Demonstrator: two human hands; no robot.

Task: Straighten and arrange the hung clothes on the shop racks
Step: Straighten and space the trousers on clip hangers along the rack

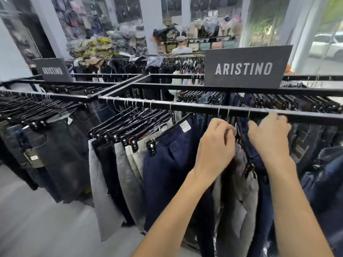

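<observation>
Fingers (pixel 229 131) of left hand (pixel 215 143), right hand (pixel 269 136) grip hangers (pixel 249 168) — trousers (pixel 239 210) hang straight down.

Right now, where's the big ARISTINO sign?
Head view, upper right: the big ARISTINO sign stands on the black rack frame, one bar behind the front rail, up and beyond the left hand and right hand.

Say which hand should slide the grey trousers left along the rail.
Left, probably: the left hand grips the grey trousers' hanger, beside the gap; the right hand sits farther right, at the rail.
</observation>
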